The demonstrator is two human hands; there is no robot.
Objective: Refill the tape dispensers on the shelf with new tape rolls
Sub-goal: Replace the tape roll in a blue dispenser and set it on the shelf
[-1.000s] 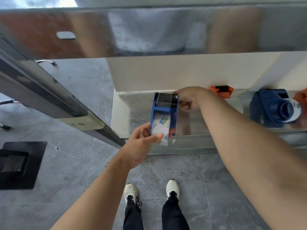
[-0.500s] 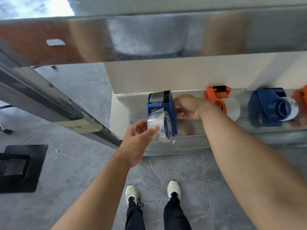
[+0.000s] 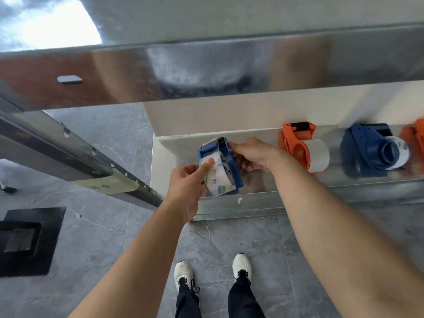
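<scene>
A blue tape dispenser [image 3: 231, 161] is held just above the left end of the shiny metal shelf [image 3: 252, 207]. My right hand [image 3: 251, 154] grips its right side from behind. A clear tape roll [image 3: 219, 177] with a printed label sits against the dispenser's left face. My left hand [image 3: 188, 182] holds that roll, thumb lying across its rim. Whether the roll is fully seated on the hub is hidden by my fingers.
Further right on the shelf lie an orange dispenser [image 3: 298, 148] with a roll, a blue dispenser [image 3: 371, 152] with a roll, and the edge of another orange one [image 3: 415, 138]. A metal shelf [image 3: 206, 70] overhangs above. A slanted metal rail [image 3: 75, 157] runs at left. Grey tiled floor below.
The dispenser has turned and tilted so that its roll side faces left. My left hand has pressed the roll closer against it. The view has shifted, which brings the orange dispenser fully into sight.
</scene>
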